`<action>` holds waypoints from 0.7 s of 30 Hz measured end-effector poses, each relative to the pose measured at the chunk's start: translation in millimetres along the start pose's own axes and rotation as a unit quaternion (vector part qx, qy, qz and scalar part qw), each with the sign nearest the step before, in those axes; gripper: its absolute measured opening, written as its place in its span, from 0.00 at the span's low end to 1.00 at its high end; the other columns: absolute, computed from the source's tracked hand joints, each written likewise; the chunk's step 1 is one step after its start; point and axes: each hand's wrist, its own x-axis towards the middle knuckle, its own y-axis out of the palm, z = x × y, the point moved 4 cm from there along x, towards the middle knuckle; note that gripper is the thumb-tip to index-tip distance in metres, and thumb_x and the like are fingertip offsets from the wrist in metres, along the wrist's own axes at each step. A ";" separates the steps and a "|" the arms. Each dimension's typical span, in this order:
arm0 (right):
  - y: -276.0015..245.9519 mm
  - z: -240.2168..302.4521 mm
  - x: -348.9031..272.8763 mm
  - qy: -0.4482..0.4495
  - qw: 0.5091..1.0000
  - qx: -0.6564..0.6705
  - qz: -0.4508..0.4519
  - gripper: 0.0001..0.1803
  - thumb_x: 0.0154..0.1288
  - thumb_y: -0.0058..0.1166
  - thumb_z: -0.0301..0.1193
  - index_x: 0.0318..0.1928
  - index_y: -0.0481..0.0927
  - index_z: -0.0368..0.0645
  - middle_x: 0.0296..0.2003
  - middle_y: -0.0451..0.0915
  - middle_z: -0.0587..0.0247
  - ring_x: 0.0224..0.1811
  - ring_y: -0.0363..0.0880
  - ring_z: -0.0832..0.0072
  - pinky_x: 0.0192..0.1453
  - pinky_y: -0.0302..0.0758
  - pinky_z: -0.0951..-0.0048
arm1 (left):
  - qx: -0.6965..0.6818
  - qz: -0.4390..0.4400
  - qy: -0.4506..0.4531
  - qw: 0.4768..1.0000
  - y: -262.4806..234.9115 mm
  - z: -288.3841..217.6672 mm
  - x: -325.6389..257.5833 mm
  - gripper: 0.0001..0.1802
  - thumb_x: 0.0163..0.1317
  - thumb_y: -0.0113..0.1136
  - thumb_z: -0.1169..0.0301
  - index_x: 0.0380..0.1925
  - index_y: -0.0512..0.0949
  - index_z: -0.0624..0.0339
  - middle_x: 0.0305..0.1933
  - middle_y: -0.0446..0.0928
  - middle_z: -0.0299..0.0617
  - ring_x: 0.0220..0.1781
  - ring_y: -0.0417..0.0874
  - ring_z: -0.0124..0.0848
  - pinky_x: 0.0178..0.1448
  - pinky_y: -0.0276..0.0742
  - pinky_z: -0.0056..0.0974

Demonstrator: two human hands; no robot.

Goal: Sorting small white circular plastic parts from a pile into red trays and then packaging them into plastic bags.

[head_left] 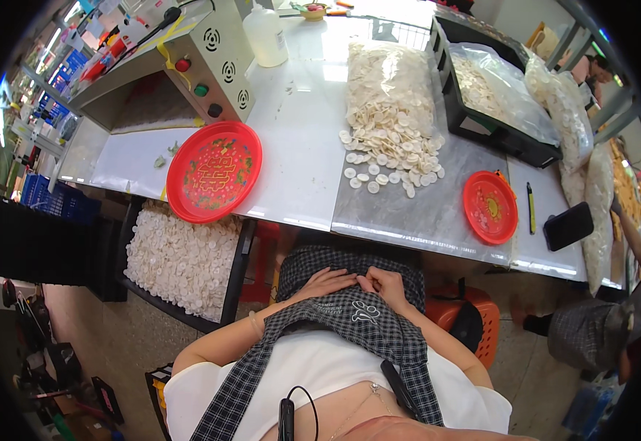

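My left hand [328, 283] lies on the dark checked apron [335, 312] over my lap, its fingers stretched out and holding nothing. Beside it, almost touching its fingertips, my right hand [383, 287] is closed with curled fingers. Whatever may be in that hand is hidden. On the table in front, a clear plastic bag [390, 77] lies with its mouth toward me, and small white round discs [401, 158], button-like, spill out. A large red plate [214, 172] with a printed pattern overhangs the table edge at left. A smaller red plate [490, 207] rests at right.
Left of my lap, a black tray [241, 264] is heaped with white discs. A metal machine [210, 59] with buttons and a dark opening stands back left, near a white squeeze bottle [265, 35]. At right are a black crate [497, 132], a cutter knife [531, 208] and a phone [569, 226].
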 end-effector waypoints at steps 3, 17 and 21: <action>-0.2 -0.9 0.7 0.005 1.000 0.006 -0.005 0.16 0.61 0.63 0.32 0.21 0.73 0.39 0.12 0.66 0.65 0.13 0.58 0.83 0.18 0.56 0.76 | 0.006 -0.011 -0.012 1.000 1.1 0.9 1.3 0.37 0.62 0.53 0.53 0.70 0.60 0.52 0.75 0.57 0.40 0.77 0.52 0.38 0.78 0.37 0.51; -0.9 -7.0 0.9 0.027 1.000 -0.004 0.011 0.16 0.62 0.61 0.36 0.22 0.75 0.41 0.13 0.70 0.61 0.13 0.70 0.71 0.19 0.65 0.71 | 0.012 -0.005 -0.025 1.000 3.5 2.9 4.4 0.37 0.64 0.53 0.51 0.70 0.58 0.52 0.74 0.57 0.44 0.78 0.50 0.39 0.78 0.35 0.51; 0.5 -10.2 1.6 0.033 0.999 -0.011 0.013 0.16 0.62 0.61 0.36 0.22 0.74 0.42 0.13 0.70 0.61 0.14 0.70 0.71 0.20 0.66 0.71 | -0.002 -0.005 -0.043 0.999 0.0 -0.5 5.2 0.36 0.65 0.52 0.50 0.70 0.59 0.51 0.73 0.58 0.45 0.78 0.51 0.39 0.78 0.36 0.50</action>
